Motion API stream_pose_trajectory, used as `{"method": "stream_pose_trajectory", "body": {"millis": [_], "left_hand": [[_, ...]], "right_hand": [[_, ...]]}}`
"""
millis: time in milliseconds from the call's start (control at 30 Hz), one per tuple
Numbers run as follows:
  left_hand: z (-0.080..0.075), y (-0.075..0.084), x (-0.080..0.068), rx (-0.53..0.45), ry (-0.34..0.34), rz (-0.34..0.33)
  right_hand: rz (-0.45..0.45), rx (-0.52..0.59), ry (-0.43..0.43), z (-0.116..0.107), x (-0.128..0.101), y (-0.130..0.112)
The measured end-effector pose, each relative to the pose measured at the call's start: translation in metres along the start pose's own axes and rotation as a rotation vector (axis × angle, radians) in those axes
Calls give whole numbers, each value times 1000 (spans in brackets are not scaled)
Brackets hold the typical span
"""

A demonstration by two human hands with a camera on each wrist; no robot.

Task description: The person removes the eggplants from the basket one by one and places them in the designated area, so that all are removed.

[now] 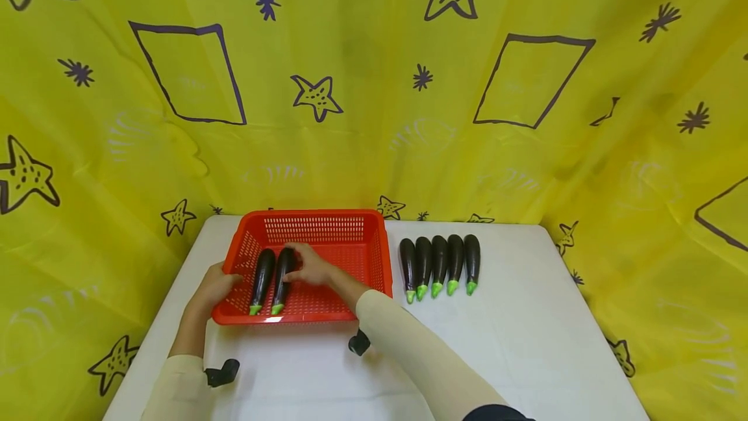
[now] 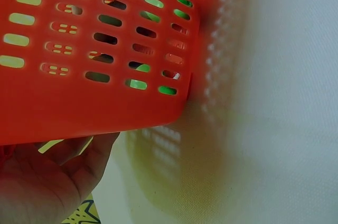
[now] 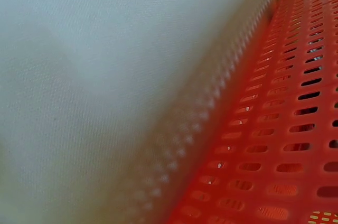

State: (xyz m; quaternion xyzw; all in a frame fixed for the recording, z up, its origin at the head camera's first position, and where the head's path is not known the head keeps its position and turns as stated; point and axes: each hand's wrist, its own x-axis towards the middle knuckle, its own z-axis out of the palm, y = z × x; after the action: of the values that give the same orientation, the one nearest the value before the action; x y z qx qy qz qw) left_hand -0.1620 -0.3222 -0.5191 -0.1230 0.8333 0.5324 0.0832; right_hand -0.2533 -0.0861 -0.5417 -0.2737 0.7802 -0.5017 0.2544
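The right hand (image 1: 310, 266) lies with loosely curled fingers over the top end of the second eggplant (image 1: 283, 279) inside the red basket (image 1: 374, 258), the left hand (image 1: 217, 286) cupping the basket's left wall (the eggplant looks smooth, light, rigid and slippery, best gripped mid-body).

A white table (image 1: 526, 343) carries a red basket (image 1: 327, 223) and, just beside it, five aubergines (image 1: 439, 265) in a row.

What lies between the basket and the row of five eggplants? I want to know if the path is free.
Only bare white table separates the red basket from the row of five eggplants, as the head view shows.
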Motion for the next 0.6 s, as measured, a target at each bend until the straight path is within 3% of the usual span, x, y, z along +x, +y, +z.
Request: {"method": "stream_pose_trajectory", "body": {"millis": [167,333,600], "left_hand": [[0,0,-1,-6,-2,-4],[0,0,0,4,-2,-7],[0,-2,2,4,0,-1]], "right_hand": [[46,134,101,0,-1,-1],[52,294,129,-2,-4,-2],[53,383,170,1,-6,-4]]}}
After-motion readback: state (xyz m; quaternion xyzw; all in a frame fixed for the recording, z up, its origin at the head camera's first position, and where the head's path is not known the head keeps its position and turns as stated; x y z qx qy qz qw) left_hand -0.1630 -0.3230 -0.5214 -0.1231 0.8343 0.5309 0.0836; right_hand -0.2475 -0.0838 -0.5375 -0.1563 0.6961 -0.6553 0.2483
